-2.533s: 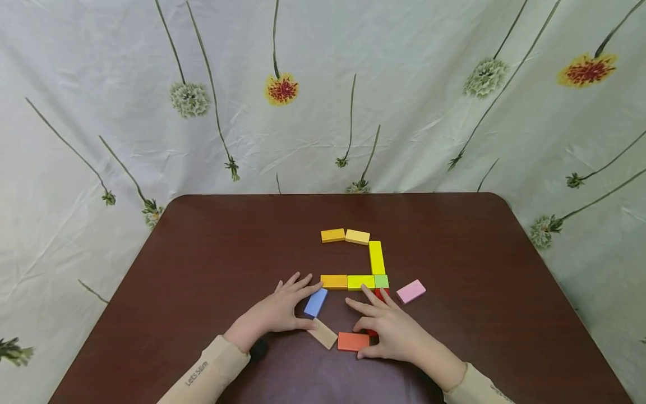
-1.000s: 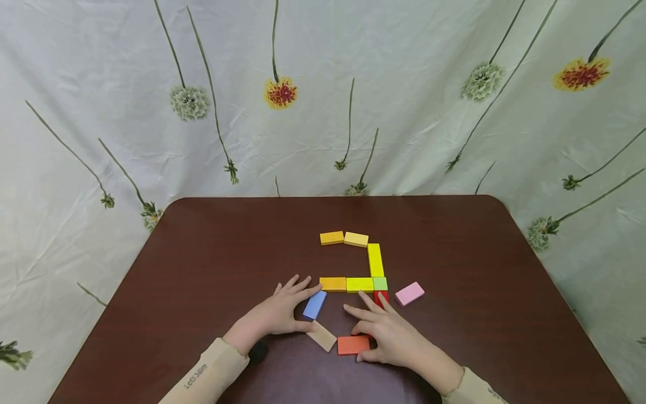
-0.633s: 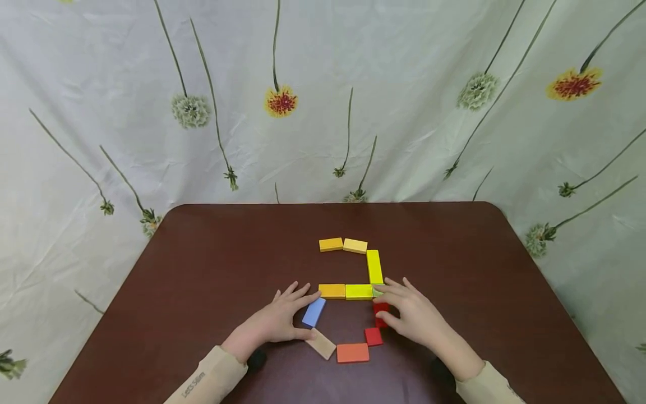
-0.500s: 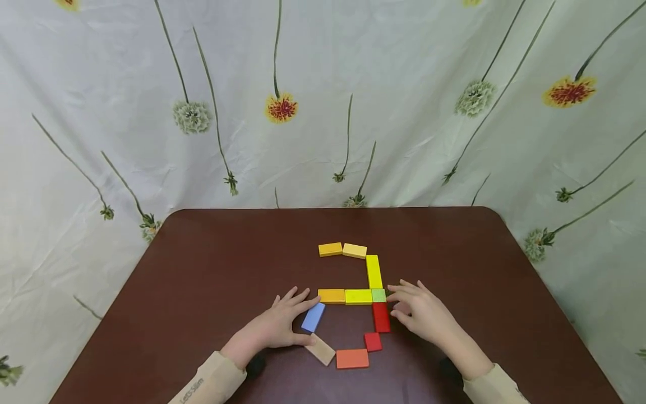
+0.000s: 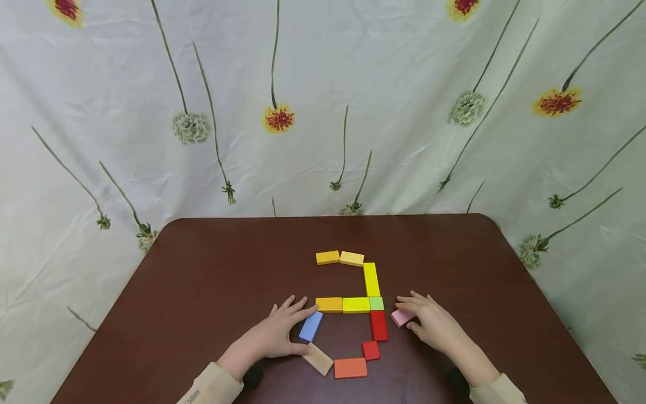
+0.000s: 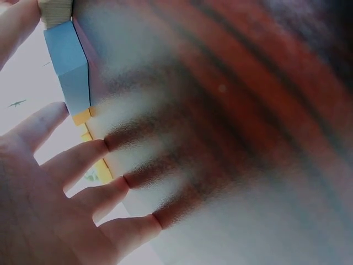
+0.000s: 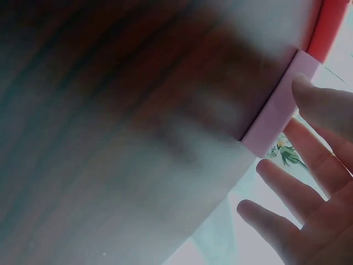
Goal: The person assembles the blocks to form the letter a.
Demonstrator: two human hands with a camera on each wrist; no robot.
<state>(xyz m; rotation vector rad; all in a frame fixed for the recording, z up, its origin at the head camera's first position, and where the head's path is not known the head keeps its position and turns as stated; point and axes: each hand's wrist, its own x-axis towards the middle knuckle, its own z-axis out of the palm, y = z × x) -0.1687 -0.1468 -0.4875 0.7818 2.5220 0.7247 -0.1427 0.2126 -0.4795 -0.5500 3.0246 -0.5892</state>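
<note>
My left hand (image 5: 275,334) lies with straight, spread fingers at the left of a block outline. Its index fingertip is at the corner where the blue block (image 5: 310,326) meets an orange-yellow block (image 5: 329,305); its thumb touches the plain wooden block (image 5: 318,359). The blue block (image 6: 69,66) also shows in the left wrist view. My right hand (image 5: 434,320) pinches a pink block (image 5: 401,318) between thumb and fingers, right of the long red block (image 5: 379,325). In the right wrist view the thumb lies on the pink block (image 7: 278,107); the other fingers are partly behind it.
The outline also has a small green block (image 5: 376,303), yellow blocks (image 5: 356,305), a small red block (image 5: 370,350) and an orange-red block (image 5: 350,368). Two pale and orange-yellow blocks (image 5: 351,258) lie farther back. The brown table (image 5: 227,258) ends at a flower-print cloth (image 5: 323,67).
My right hand has left the red blocks, moved right and taken hold of the pink block. The left hand keeps its place. The head view has tilted upward.
</note>
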